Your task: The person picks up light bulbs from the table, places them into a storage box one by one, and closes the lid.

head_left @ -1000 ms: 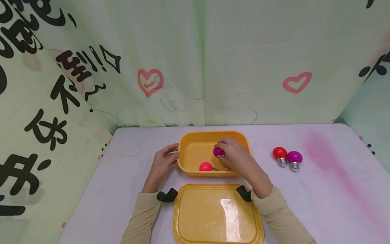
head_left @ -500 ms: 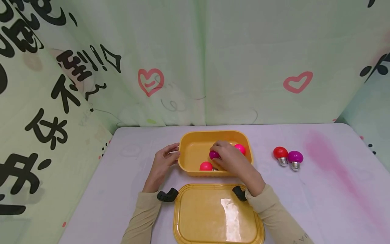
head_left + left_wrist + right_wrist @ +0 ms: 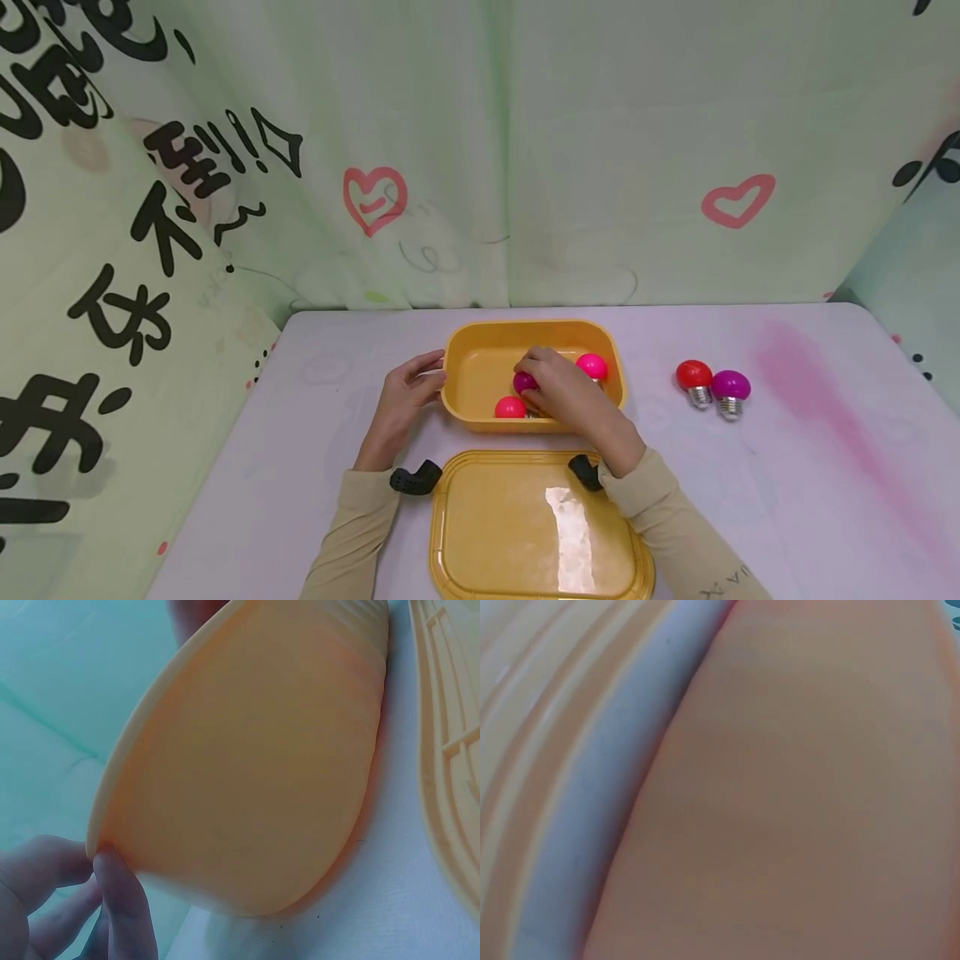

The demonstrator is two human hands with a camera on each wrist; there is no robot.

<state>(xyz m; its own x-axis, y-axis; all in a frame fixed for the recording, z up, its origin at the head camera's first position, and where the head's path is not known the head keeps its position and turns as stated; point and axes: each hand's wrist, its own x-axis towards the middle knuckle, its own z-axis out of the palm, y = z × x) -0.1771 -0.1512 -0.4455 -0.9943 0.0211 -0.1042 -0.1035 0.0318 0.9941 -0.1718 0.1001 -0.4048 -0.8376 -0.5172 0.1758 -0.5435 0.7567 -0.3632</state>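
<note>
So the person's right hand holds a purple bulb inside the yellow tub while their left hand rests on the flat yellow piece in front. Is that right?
Not quite: the left hand isn't on the flat yellow piece; the left wrist view shows it pinching the yellow tub at its rim. The right hand does hold a purple bulb inside the tub.

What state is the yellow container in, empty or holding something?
Not empty: the yellow container has two pink bulbs inside, and the right hand grips a purple bulb there.
</note>
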